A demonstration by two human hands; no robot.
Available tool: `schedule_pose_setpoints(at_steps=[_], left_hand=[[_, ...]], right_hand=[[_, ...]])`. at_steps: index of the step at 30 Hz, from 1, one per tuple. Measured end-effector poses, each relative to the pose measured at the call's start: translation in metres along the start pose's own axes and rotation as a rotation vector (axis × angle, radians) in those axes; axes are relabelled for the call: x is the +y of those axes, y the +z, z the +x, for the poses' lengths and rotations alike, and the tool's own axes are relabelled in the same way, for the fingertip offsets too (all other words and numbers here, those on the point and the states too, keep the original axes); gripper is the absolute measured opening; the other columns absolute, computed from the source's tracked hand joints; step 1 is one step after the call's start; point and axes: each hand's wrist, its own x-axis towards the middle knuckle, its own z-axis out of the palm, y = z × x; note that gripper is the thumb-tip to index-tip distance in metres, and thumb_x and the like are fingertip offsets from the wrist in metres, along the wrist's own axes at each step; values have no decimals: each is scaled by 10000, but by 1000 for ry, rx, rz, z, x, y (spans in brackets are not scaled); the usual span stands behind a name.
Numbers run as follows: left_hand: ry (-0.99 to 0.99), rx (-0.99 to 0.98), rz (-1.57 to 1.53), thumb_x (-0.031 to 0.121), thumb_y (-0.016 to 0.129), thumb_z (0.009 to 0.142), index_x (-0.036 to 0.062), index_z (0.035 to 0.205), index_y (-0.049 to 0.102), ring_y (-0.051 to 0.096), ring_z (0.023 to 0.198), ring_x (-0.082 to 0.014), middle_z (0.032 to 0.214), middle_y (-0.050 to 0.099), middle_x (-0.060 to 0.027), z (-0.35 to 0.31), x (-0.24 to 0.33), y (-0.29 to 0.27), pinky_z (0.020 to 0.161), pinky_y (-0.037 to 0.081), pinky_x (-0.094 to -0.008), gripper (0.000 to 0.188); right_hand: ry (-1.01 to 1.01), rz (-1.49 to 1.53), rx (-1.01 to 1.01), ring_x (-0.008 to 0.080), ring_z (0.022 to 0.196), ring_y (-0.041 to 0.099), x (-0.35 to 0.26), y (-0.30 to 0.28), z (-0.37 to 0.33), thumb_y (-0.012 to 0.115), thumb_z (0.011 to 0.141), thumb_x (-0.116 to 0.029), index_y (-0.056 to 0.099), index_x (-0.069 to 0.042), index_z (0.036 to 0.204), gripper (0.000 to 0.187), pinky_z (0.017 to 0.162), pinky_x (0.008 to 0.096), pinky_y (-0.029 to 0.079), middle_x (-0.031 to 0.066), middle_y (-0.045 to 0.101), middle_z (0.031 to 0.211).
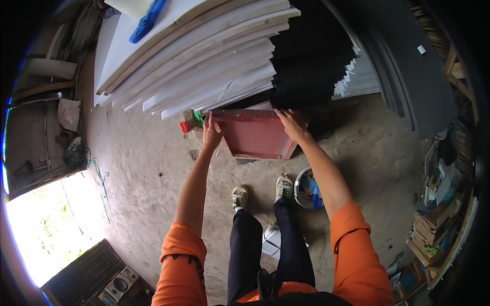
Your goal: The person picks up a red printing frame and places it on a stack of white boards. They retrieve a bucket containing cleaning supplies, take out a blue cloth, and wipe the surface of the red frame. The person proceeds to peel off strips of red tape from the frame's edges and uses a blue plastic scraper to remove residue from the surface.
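A red, framed panel with a flat pinkish face (258, 138) stands tilted in front of me, close to the floor. My left hand (213, 131) is closed on its upper left corner. At the upper right corner my right hand (292, 125) grips the frame, with its fingers over the top edge. Behind the panel rises a tall stack of white boards (219, 66). Small red and green objects (185, 127) lie just left of my left hand.
Black sheets (311, 51) are stacked beside the white boards, with dark grey panels (413, 71) at right. A bucket of rags (308, 189) stands by my right foot. A blue-handled tool (146, 23) lies on the white stack. Cartons and scraps (431, 227) line the right side.
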Motion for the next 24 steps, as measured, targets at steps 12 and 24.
schedule_pose_setpoints(at_steps=[12,24], left_hand=[[-139,-73,147,215,685,668,133,1382,137,302,1197,-453,1299,250,-317,5,13,3,965,336,-472,904],[-314,-106,-209,248,659,765,37,1313,289,340,1204,-368,1289,358,-215,-151,90,-97,995,300,-408,694]], right_hand=[[-92,5,210,278,1107,443,6,12,6,490,761,-43,413,-29,1244,489,962,428,320,129,473,1212],[120,628,255,332,916,566,-83,-89,-161,474,820,-23,559,-39,1036,233,772,390,459,160,602,969]])
